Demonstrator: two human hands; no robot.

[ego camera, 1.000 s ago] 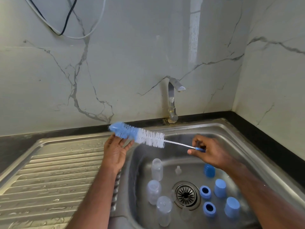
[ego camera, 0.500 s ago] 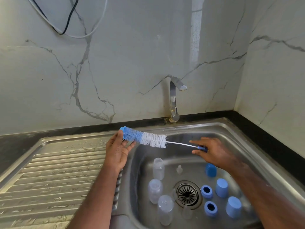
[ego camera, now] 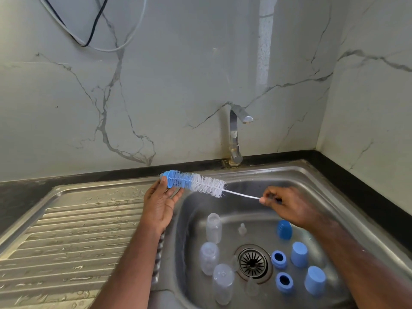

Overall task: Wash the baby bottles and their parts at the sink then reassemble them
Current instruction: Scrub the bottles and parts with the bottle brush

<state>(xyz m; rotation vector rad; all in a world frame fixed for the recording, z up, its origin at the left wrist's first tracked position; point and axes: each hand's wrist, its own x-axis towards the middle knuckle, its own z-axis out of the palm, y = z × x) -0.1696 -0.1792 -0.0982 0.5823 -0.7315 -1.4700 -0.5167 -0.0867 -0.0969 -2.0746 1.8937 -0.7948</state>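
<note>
A bottle brush (ego camera: pixel 196 183) with blue and white bristles is held level over the sink's back left corner. My right hand (ego camera: pixel 283 204) pinches its thin handle end. My left hand (ego camera: pixel 160 204) is open, fingers straight, touching the blue bristle tip from below. In the steel sink basin (ego camera: pixel 263 190) stand three clear bottles (ego camera: pixel 213 228) at the left, a clear teat (ego camera: pixel 242 229) behind the drain, two blue collar rings (ego camera: pixel 279 259) and three blue caps (ego camera: pixel 299 254) at the right.
A chrome tap (ego camera: pixel 235 134) stands behind the basin, no water running. A wet ribbed draining board (ego camera: pixel 73 230) lies to the left. Marble walls close in behind and at the right. Cables (ego camera: pixel 89 30) hang at the upper left. The drain (ego camera: pixel 253 262) is in the basin's middle.
The brush has drifted slightly right and my right hand has shifted along the handle. My left hand stays under the blue tip.
</note>
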